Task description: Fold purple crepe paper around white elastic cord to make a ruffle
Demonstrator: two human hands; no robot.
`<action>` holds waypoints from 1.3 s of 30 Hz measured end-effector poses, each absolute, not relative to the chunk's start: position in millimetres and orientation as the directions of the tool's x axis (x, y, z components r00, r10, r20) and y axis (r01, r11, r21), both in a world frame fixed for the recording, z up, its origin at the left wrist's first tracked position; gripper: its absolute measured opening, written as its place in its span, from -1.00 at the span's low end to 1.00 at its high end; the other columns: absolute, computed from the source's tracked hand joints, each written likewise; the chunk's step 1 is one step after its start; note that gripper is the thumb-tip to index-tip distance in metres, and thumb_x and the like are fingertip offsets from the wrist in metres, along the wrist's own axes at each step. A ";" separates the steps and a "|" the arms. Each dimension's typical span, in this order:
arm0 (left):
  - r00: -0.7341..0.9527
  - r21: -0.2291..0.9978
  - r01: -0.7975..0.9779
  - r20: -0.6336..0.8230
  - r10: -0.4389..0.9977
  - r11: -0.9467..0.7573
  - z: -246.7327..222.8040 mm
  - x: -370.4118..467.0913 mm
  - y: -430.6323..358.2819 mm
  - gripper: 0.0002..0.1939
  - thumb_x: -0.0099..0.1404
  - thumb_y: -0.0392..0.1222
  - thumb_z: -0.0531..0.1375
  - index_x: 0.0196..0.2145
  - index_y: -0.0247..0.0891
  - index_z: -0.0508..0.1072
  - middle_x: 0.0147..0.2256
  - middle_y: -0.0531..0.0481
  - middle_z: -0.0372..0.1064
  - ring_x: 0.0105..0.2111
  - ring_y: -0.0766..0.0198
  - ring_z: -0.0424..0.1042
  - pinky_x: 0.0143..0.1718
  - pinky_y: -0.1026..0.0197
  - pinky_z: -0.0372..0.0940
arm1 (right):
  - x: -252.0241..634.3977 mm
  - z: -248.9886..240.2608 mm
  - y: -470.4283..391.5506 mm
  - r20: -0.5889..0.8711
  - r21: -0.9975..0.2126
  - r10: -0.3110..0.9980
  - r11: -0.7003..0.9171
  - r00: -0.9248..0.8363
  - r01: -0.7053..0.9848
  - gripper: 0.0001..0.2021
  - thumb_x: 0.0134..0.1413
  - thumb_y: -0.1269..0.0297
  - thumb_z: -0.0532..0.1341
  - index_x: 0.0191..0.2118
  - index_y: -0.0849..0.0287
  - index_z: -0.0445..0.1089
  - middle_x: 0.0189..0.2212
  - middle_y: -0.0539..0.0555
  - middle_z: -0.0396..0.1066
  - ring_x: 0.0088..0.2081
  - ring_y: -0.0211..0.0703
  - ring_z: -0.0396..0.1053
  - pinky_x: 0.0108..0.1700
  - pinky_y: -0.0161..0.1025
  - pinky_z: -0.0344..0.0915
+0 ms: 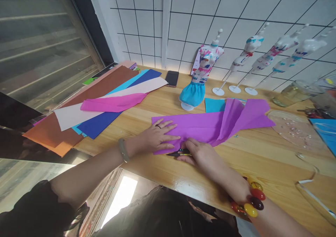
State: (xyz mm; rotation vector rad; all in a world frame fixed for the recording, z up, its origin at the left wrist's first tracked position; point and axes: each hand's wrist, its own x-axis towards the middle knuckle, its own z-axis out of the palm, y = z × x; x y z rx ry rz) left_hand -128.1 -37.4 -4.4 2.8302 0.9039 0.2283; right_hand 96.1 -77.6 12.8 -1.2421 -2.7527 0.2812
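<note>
Long light-wood bench [257, 153], far edge along the white tiled wall [147, 23]. Left end: fanned pile of long thin sheets, brown [105, 86] and orange [60, 142] lowest, dark blue [101, 123] and off-white [69, 116] over them, short bright-pink piece [112, 103] on top. Middle of bench, toward near edge: long purple crinkled sheet [199, 123], material unclear, left part flat, right part folded over itself and fanned out. Its far side overlaps a small turquoise sheet [214, 105].

Far edge, behind purple sheet: white paint-daubed mini mannequin [201, 74] in gathered turquoise skirt, upright on round base. To its right, three more paint-daubed mini mannequins [282, 48] in a row on thin stands. Further right, clear glass jar [294, 92] with yellowish contents; nearer, shallow clear round dish [306, 139] holding tiny shiny bits, just beside the purple sheet's right end.

Left hand [157, 135]: palm down, fingers spread, pressing on purple sheet's left end. Right hand [195, 152]: fingers closed around slim black tool with yellow marks [181, 153], at the sheet's near side; tool type cannot be told, mostly covered. Black phone [172, 79] flat by far edge, left of skirted mannequin.
</note>
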 end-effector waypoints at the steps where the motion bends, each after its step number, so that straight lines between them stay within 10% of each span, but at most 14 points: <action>1: 0.806 0.200 0.559 0.098 0.584 -0.805 -4.7 -128.2 -37.2 -0.53 0.31 0.13 -0.09 0.10 0.00 0.25 0.27 -0.01 -0.15 0.26 0.10 -0.20 0.22 -0.06 -0.23 | 95.8 12.4 -77.3 0.026 -0.216 0.749 0.651 -0.662 0.728 -0.66 0.10 -0.01 0.10 -0.28 0.21 0.30 -0.38 0.12 0.41 -0.36 -0.06 0.42 -0.38 -0.21 0.26; 39: 0.816 0.173 0.536 0.146 0.560 -0.826 -10.7 -129.4 -35.8 -0.53 0.32 0.10 -0.08 0.13 -0.01 0.20 0.26 -0.05 -0.14 0.25 0.09 -0.16 0.21 -0.08 -0.20 | 82.7 7.7 -82.0 0.078 -0.185 0.745 0.664 -0.662 0.725 -0.65 0.07 -0.01 0.13 -0.33 0.25 0.31 -0.41 0.11 0.42 -0.40 -0.05 0.42 -0.40 -0.19 0.27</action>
